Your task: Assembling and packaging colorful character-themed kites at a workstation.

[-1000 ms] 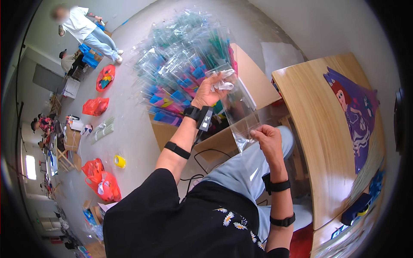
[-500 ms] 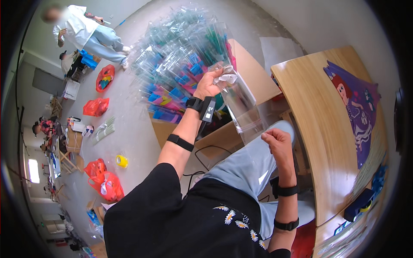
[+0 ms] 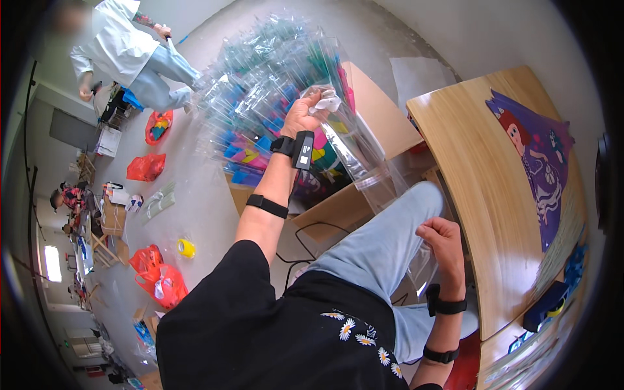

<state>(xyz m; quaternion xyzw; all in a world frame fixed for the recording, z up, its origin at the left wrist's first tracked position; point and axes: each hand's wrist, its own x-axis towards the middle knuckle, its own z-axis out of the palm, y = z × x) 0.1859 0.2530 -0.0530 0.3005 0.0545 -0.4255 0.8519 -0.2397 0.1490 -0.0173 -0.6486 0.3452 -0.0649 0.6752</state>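
My left hand [image 3: 304, 114] is raised over a cardboard box [image 3: 338, 208] and grips the top end of a long clear plastic bag [image 3: 361, 156], together with a small white crumpled piece. The bag hangs down and to the right across the box. My right hand [image 3: 445, 244] is low beside my knee with its fingers curled around the bag's lower edge. Behind the left hand lies a big heap of clear packages [image 3: 260, 97] with colourful contents.
A curved wooden table [image 3: 481, 195] with a purple picture sheet [image 3: 536, 153] stands at the right. Red bags [image 3: 159, 279], a yellow tape roll [image 3: 186, 247] and clutter lie on the floor at left. Another person [image 3: 133, 55] stands at the far upper left.
My right hand has dropped from chest height down to my knee, pulling the bag's lower end with it. My left hand stays raised and has shifted slightly left.
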